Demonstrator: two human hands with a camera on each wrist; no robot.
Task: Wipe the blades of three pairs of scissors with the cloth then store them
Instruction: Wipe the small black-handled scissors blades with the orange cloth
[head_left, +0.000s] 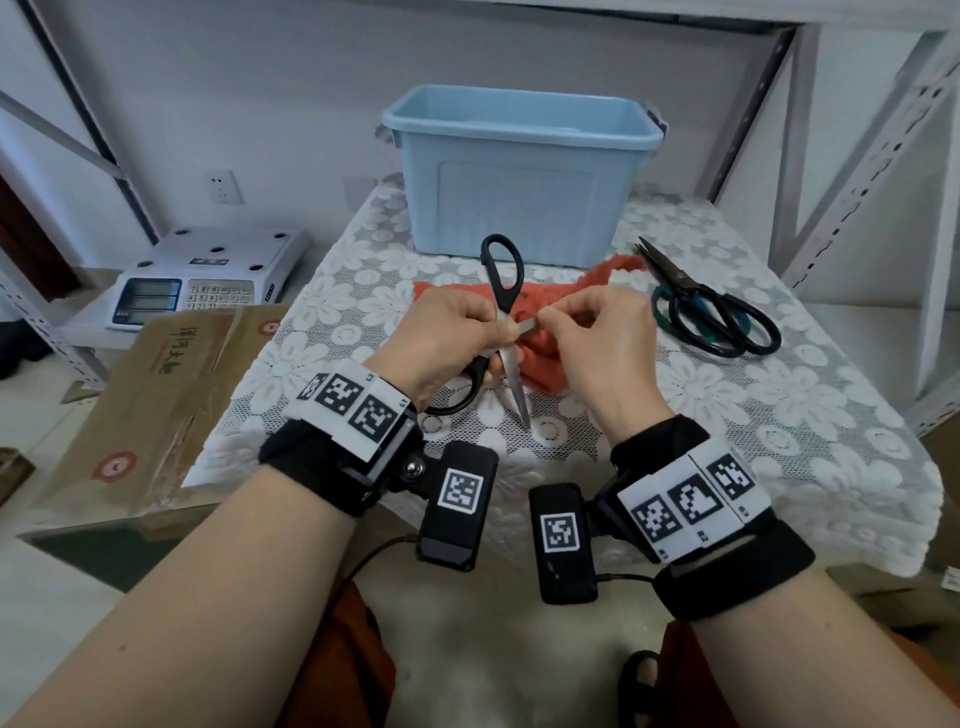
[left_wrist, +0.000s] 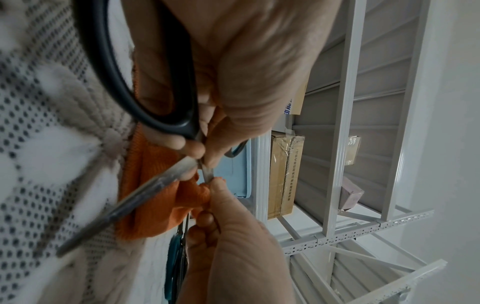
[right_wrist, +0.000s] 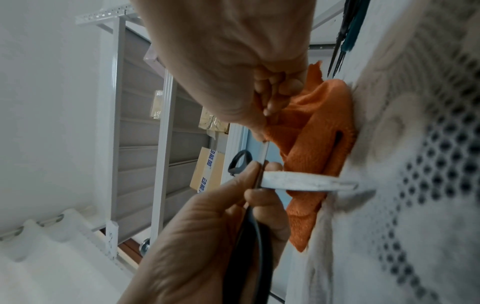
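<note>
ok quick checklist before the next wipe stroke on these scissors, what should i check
1. Left hand grips the open scissors near the pivot: ok.
2. Right hand pinches the cloth on one blade: ok.
3. Right fingertips clear of the cutting edge: cannot tell, they sit right at the blade.
4. Other blade points toward the person, its tip down near the tablecloth: not ok, mind it.
5. Bin open and in reach behind: ok.
6. Further scissors lie at the right, apart from the hands: ok; how many pairs, cannot tell.
</note>
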